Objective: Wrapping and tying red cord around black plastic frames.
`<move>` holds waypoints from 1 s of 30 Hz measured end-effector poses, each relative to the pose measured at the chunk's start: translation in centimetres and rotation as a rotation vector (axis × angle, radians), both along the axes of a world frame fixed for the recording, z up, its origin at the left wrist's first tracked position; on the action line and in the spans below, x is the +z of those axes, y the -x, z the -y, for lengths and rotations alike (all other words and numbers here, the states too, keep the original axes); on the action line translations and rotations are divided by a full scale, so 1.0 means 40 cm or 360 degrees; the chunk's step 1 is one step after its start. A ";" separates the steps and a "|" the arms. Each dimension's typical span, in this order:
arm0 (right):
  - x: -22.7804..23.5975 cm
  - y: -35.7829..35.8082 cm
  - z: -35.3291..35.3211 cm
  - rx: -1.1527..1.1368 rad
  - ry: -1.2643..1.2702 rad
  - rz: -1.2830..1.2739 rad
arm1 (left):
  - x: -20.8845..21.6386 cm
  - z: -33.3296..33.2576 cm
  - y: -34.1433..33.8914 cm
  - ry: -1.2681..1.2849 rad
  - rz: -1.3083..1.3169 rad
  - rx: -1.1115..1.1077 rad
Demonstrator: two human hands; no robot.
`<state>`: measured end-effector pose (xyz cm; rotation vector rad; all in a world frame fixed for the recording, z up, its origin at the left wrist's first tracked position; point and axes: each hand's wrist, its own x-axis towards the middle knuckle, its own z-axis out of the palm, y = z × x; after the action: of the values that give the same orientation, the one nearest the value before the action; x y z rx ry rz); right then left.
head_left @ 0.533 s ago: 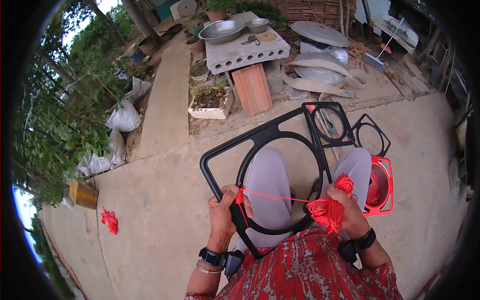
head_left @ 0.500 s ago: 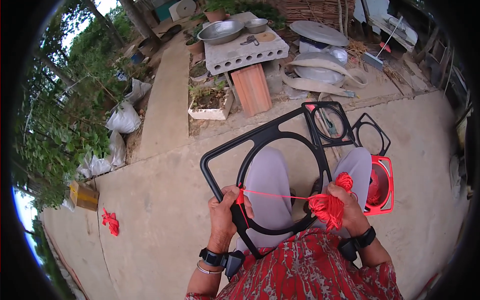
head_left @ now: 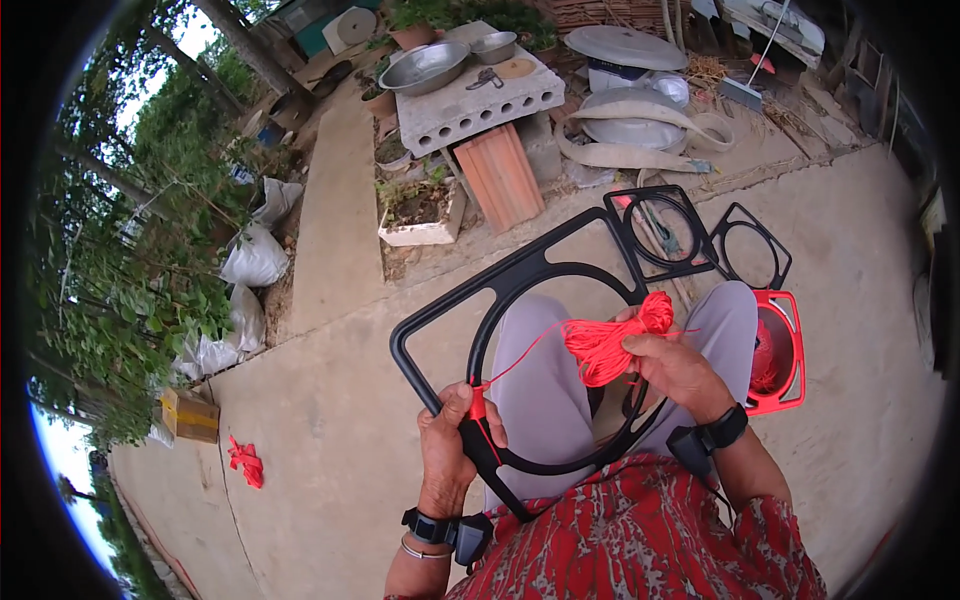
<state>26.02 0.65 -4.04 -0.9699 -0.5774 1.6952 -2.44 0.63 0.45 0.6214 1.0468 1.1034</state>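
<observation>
A black plastic frame [head_left: 522,262] with a large round opening lies tilted across my lap. My left hand [head_left: 446,448] is closed on its near left side, where red cord is wound around the ring. From that wrapping a loose strand curves up to a bundle of red cord [head_left: 605,350], gathered tight at one end. My right hand [head_left: 682,372] pinches the bundle above the round opening, its thumb on top; some of its fingers are hidden behind the cord.
Two smaller black frames [head_left: 665,235] lie beyond my knees, by a red container [head_left: 797,345] holding red material. Red scraps [head_left: 245,462] and a cardboard box [head_left: 190,415] sit on the concrete to the left. Ahead, a concrete slab [head_left: 480,105] bears metal basins.
My right hand has moved up and left with the cord bundle and turned it. The strand, taut before, now hangs slack. My left hand keeps its hold on the frame.
</observation>
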 end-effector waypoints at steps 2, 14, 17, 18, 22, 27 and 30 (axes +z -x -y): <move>0.076 0.002 -0.002 -0.0233 -0.0120 -0.0256 | -0.010 0.004 0.003 0.0016 -0.0022 0.0001; 0.214 0.076 -0.041 -0.0040 -0.0748 -0.0329 | -0.081 -0.012 0.051 0.0080 -0.0039 -0.0075; 0.183 0.080 -0.044 0.0123 -0.0546 -0.0781 | -0.087 -0.007 0.064 0.0130 0.0084 0.0032; 0.173 0.071 -0.044 0.0124 -0.0543 -0.0779 | -0.086 -0.007 0.067 0.0145 0.0098 0.0039; 0.149 0.058 -0.037 0.0011 -0.0363 0.0320 | -0.088 -0.009 0.070 0.0108 0.0052 0.0002; 0.110 0.076 -0.051 0.0306 -0.0764 0.1163 | -0.076 -0.005 0.065 0.0054 0.0127 0.0044; 0.046 0.120 -0.072 0.0402 -0.0789 0.1353 | -0.057 -0.004 0.058 0.0029 0.0132 0.0006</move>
<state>21.23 3.55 -2.21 -1.2535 -1.6459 1.1801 -4.75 0.80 -1.82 0.5548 0.9860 1.1125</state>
